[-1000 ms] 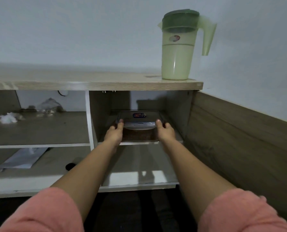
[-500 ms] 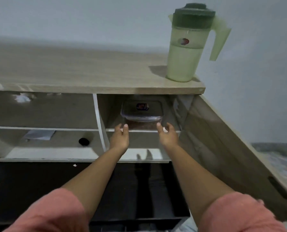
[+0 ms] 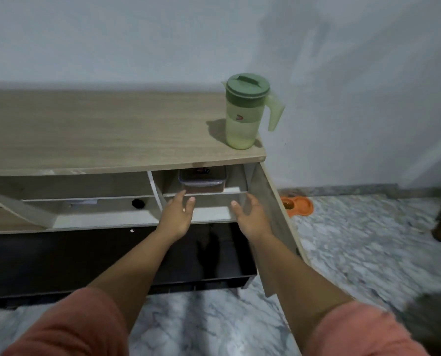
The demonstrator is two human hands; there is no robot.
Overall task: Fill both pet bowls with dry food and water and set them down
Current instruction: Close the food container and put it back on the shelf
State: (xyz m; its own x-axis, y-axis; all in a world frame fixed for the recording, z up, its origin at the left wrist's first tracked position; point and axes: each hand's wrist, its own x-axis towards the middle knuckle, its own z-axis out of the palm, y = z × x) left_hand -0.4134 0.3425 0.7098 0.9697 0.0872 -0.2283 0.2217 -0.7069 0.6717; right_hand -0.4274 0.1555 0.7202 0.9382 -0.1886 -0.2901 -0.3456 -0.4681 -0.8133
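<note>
A clear lidded container of brown dry food (image 3: 202,181) sits on the upper shelf of the cabinet's right compartment. My left hand (image 3: 178,217) and my right hand (image 3: 251,217) hover just below and in front of it, fingers spread, holding nothing. A pale green water jug (image 3: 243,116) with a darker green lid stands on the cabinet top (image 3: 98,132) at its right end. An orange double pet bowl (image 3: 297,205) lies on the floor by the wall, partly hidden behind the open cabinet door (image 3: 270,214).
The open door swings out to the right of my right arm. A small black object (image 3: 138,203) and paper lie on the lower left shelf. Marble-patterned floor (image 3: 363,240) spreads to the right; something dark sits at the far right edge.
Both hands have let go of the food container and drawn back from the shelf. The view has risen and pulled back, bringing the cabinet top, the floor and the orange bowl into sight.
</note>
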